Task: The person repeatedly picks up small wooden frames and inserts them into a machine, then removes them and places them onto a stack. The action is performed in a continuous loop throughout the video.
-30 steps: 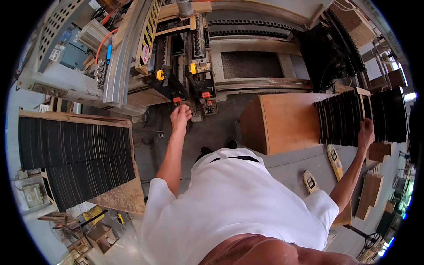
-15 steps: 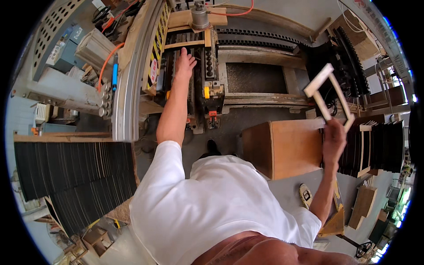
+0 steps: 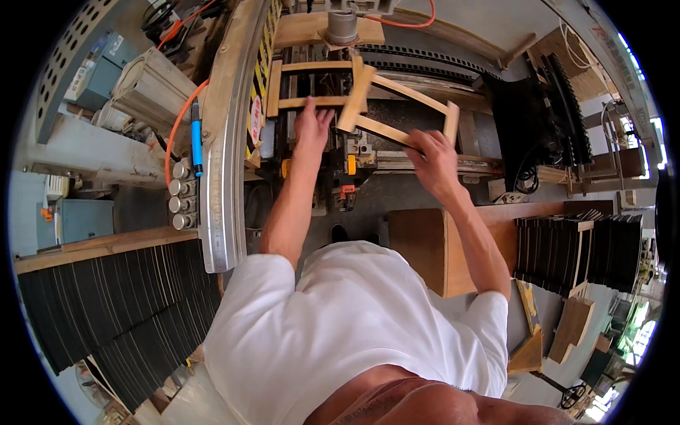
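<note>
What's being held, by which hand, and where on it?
Right hand: a wooden frame, gripped by its near rail toward the right end. Left hand: at the second frame's near side; can't tell whether it grips.

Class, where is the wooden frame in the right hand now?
In the head view, the held frame is high, right of centre, its lower rail in the right hand, its left end covering part of a second frame.

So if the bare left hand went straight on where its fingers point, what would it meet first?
Likely the near bar of the pale, rectangular wooden frame ahead of the left hand; they overlap in this view, so whether they touch is unclear.
</note>
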Tool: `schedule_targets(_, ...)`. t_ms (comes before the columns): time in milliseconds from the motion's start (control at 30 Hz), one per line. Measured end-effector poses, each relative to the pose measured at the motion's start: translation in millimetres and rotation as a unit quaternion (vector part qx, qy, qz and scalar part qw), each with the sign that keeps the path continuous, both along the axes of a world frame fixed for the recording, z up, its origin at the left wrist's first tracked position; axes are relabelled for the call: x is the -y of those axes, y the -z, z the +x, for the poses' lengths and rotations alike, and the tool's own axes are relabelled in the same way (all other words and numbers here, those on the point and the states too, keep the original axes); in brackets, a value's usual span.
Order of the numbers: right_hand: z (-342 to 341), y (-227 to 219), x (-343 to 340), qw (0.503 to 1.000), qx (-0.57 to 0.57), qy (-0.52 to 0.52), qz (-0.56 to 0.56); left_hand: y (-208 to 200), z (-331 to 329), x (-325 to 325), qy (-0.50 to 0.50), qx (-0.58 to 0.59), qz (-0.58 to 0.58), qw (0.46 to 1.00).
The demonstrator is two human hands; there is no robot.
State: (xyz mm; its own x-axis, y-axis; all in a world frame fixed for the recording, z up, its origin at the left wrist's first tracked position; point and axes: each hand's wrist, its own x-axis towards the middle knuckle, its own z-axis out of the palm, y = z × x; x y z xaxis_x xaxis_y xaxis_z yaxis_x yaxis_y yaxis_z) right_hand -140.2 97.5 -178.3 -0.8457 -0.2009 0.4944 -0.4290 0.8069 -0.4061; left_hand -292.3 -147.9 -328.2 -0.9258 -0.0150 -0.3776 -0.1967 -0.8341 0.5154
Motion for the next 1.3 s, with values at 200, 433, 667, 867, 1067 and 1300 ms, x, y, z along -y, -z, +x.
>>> schedule_targets(200,-85.2,38.4,76.3,0.988,0.008,-0.142,0.06,14.7,76.9,14.8,0.07,-0.06,0.069,0.993)
schedule_targets(433,-102.7,60.9,91.4,0.977,0.045,-0.188,0.085,0.2,84.9,7.8,0.048,-0.102,0.073,0.991)
schedule_targets(667,-139.2,62.0,85.1,0.976,0.036,-0.204,0.074,-0.1,97.6,-2.5,-0.031,-0.044,0.019,0.998)
schedule_targets(867,-197.4,81.6,95.6,0.977,0.02,-0.208,0.038,-18.1,178.0,-15.5,-0.062,-0.027,-0.006,0.998)
schedule_targets(1067,-217.8,97.1,97.5,0.974,0.022,-0.22,0.051,-38.6,261.3,-32.9,-0.108,0.023,-0.01,0.994)
schedule_targets(1300,-225.7,95.4,112.0,0.976,0.036,-0.207,0.053,-48.8,290.7,-38.7,-0.105,0.018,-0.033,0.994)
